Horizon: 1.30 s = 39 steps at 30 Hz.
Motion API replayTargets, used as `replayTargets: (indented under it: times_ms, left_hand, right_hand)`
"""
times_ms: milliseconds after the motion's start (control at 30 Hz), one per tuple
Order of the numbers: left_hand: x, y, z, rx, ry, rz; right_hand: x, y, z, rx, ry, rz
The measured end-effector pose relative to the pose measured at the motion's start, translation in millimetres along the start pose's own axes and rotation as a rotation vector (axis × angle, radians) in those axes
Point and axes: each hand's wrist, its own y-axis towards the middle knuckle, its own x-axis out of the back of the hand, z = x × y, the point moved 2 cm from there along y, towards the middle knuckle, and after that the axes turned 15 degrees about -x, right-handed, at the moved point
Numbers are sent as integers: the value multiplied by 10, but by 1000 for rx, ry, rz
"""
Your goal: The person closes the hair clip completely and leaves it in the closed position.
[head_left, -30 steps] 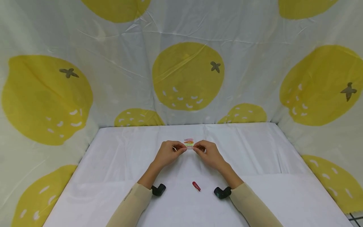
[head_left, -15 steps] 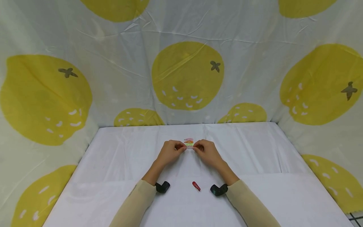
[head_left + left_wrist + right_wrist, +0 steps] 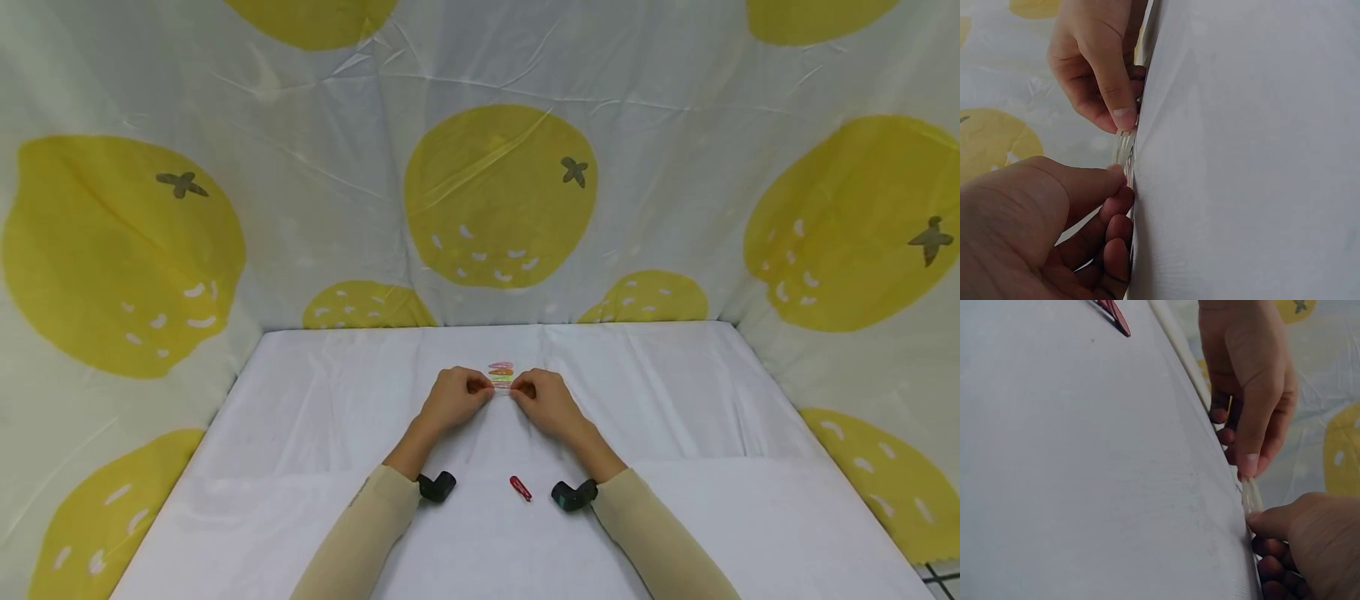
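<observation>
A whitish snap hair clip [image 3: 1124,147] is stretched between both hands' fingertips, low over the white cloth. The left hand [image 3: 452,398] pinches one end of it between thumb and fingers. At its other end, the right hand [image 3: 550,402] pinches it the same way. Just beyond the fingertips lie a pink hair clip [image 3: 500,365], an orange hair clip [image 3: 501,372] and a yellow-green hair clip [image 3: 501,379], stacked in a row one behind another. Fingers hide the ends of the whitish clip. Nearer the person, between the forearms, lies a red hair clip [image 3: 521,488].
White cloth [image 3: 675,517] covers the table, with a crease across it. Behind and at both sides hangs a curtain [image 3: 330,208] printed with yellow lemons. Black wrist cameras [image 3: 574,495] sit at both sleeve cuffs.
The forearms and wrist cameras have drawn slightly inward toward each other. The hands stay at the whitish clip, and the head view has shifted a little.
</observation>
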Motion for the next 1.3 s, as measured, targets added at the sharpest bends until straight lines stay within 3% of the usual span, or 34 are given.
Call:
replayTargets:
  times_ms: [433,1300]
  left_hand:
    - [-43,35,-15,41,39,-5]
    - [-40,17,8,54,10,-23]
  right_hand:
    - [-13,19,3,-77,-58,25]
    - [-28,30,-72,-96,-39,10]
